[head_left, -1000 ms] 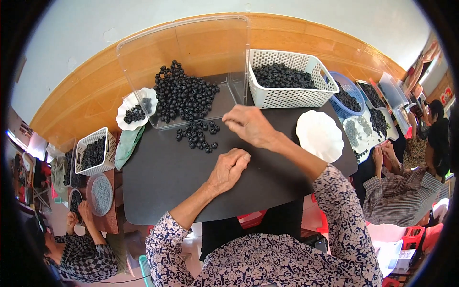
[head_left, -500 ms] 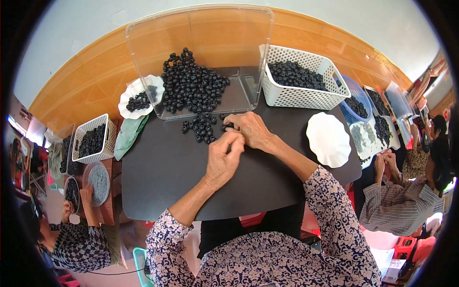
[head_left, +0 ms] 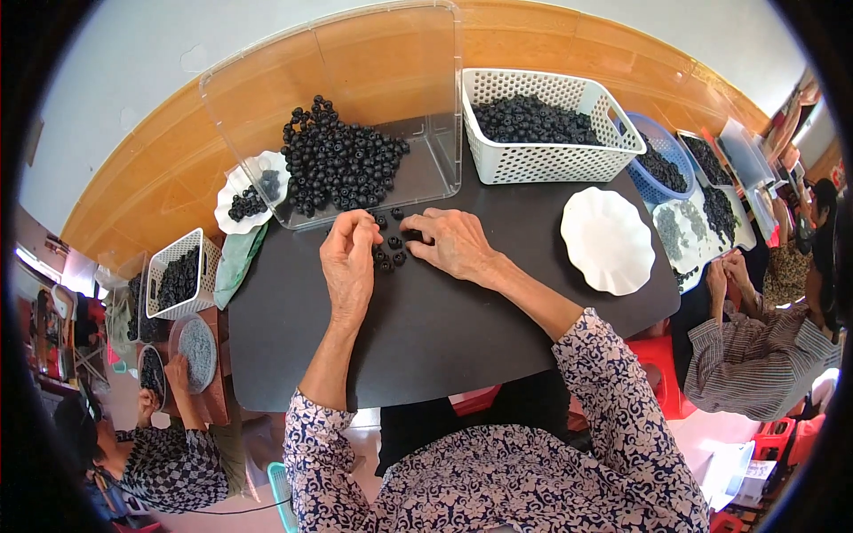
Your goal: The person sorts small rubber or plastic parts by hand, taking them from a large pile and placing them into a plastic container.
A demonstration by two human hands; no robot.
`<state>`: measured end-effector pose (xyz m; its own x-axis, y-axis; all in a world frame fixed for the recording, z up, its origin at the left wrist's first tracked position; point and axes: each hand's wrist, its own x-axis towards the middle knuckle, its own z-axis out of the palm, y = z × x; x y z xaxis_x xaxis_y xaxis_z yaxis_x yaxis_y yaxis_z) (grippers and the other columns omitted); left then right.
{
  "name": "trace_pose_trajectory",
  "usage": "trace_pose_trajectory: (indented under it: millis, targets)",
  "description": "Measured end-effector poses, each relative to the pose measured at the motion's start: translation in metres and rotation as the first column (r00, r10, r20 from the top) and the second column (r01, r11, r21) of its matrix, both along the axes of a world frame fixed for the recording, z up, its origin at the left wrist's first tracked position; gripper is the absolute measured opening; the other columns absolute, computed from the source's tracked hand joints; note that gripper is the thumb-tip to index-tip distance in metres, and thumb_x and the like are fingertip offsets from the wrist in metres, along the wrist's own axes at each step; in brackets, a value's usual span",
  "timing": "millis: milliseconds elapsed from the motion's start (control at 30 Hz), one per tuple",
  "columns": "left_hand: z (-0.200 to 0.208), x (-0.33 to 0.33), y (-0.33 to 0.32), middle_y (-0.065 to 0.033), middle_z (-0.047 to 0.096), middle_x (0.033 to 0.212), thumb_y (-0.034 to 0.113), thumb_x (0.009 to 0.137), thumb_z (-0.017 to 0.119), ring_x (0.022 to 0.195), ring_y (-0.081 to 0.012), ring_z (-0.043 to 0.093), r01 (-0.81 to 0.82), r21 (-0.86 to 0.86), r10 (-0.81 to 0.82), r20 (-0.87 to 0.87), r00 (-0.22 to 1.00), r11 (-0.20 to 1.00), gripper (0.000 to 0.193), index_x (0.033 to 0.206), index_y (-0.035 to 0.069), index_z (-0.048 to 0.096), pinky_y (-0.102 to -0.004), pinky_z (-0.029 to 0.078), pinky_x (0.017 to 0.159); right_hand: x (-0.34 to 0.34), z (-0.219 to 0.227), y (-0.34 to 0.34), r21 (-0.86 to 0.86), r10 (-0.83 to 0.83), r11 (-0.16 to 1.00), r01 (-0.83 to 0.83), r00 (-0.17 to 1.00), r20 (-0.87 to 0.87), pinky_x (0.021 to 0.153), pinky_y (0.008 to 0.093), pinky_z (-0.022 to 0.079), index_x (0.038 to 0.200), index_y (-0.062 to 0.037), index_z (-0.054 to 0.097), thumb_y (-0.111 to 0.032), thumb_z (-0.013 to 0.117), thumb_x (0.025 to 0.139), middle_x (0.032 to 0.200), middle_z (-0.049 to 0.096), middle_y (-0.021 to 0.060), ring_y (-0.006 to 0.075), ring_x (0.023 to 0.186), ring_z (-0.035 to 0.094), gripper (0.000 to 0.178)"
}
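Note:
Small black, bead-like round pieces [head_left: 385, 258] lie loose on the dark table, between my two hands. My left hand [head_left: 347, 271] is closed in a pinch at the left of them; what its fingertips hold, if anything, is hidden. From the right, my right hand [head_left: 457, 246] curls thumb and forefinger around a black bead at the edge of the group. Just behind my hands, a larger heap of the same black beads [head_left: 342, 164] lies in a clear plastic bin [head_left: 435, 173] tipped on its side, its opening toward me.
A white perforated basket [head_left: 551, 164] of black pieces stands at the back right, near an unfilled white scalloped plate [head_left: 608, 242]. Another scalloped plate [head_left: 233, 191] with beads sits left of the bin, by a green cloth [head_left: 238, 266]. People work at both sides.
My hands have come apart: the left moved left and up to the bin's edge, the right stays at the beads. Fewer loose beads show on the table. The view has shifted slightly.

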<state>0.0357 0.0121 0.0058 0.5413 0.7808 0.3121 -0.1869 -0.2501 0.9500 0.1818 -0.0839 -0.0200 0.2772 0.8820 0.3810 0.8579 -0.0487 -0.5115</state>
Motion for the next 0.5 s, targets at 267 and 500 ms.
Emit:
trace_pose_trajectory:
  millis: [267,500]
  targets:
    - [-0.004,0.003,0.002,0.0025,0.056,0.077,0.011,0.094,0.053,0.068,-0.0035,0.050,0.001,0.039,0.001,-0.044,0.999,0.999,0.012,0.091,0.002,0.060,-0.0186,0.038,0.058,-0.014,0.006,0.004,0.064,-0.042,0.997,0.040,0.998,0.044,0.062,0.0402,0.050,0.099,-0.0127,0.068,-0.023,0.070,0.079,0.082,0.062,0.0096,0.0279,0.070,0.063,0.023]
    - [-0.007,0.003,0.004,0.0036,0.054,0.070,0.010,0.094,0.054,0.062,-0.0032,0.046,0.004,0.088,0.007,-0.119,0.993,0.996,0.010,0.091,0.003,0.060,-0.0207,0.037,0.053,-0.016,0.004,0.015,-0.019,-0.012,1.000,0.016,0.986,0.167,0.061,0.0414,0.050,0.088,-0.0064,0.068,-0.022,0.072,0.075,0.079,0.061,0.0106,0.0292,0.070,0.064,0.021]
